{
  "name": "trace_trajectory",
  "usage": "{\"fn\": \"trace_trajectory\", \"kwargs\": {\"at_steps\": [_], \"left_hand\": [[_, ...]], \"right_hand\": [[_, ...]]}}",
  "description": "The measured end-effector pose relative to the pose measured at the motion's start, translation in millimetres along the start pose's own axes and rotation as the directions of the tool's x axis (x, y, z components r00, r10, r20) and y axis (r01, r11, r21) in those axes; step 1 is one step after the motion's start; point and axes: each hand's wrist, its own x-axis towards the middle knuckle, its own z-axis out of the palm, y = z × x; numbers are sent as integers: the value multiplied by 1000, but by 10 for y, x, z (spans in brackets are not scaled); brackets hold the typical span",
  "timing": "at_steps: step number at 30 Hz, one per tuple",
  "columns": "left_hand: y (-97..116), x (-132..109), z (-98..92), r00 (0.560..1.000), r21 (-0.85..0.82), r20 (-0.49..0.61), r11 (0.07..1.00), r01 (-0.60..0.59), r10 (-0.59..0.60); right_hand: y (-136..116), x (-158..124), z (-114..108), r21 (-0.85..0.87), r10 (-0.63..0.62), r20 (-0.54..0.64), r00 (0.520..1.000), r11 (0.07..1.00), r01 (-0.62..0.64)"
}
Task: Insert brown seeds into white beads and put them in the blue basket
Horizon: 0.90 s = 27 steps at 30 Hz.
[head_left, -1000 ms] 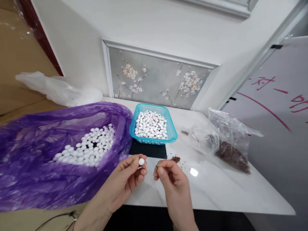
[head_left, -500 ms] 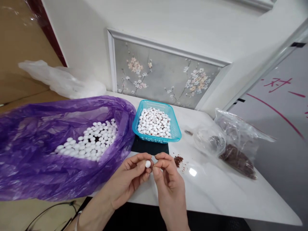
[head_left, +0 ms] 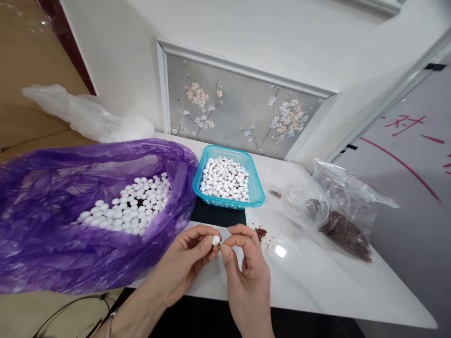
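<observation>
two hands meet over the near edge of the white tabletop (head_left: 317,286). the left hand (head_left: 190,263) is curled, its thumb and forefinger pinched on a single white bead (head_left: 216,240), held up just above the tabletop. the right hand (head_left: 246,274) has its thumb and forefinger closed together, their tips touching the bead from the right; whether anything tiny sits between them is too small to tell.

left of the hands, a crumpled purple bag (head_left: 63,244) lies open, with a heap of white beads (head_left: 130,206) inside. just beyond the hands, a blue basket (head_left: 225,204) full of more beads rests on a black pad (head_left: 218,217), touching the purple bag's mouth. a small pile of brown bits (head_left: 260,233) lies on the tabletop just right of the hands. further right, a clear bag (head_left: 347,225) holds more brown material. a white plastic bag (head_left: 88,117) lies behind the purple one, and a floral panel (head_left: 239,112) is on the wall behind the basket.
</observation>
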Motion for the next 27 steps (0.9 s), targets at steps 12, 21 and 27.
{"fn": "trace_trajectory", "kwargs": {"at_steps": [12, 21, 27], "left_hand": [[-19, -10, 2, 994, -48, -108, 999, 26, -31], [35, -34, 52, 990, -181, -72, 977, 108, -122], [126, -43, 65, 992, -209, -60, 973, 98, -112]], "right_hand": [[38, 26, 73, 2, 7, -32, 999, 1000, -7], [54, 84, 22, 267, 214, 58, 975, 938, -221], [199, 28, -116, 193, 236, -41, 971, 955, -224]]}}
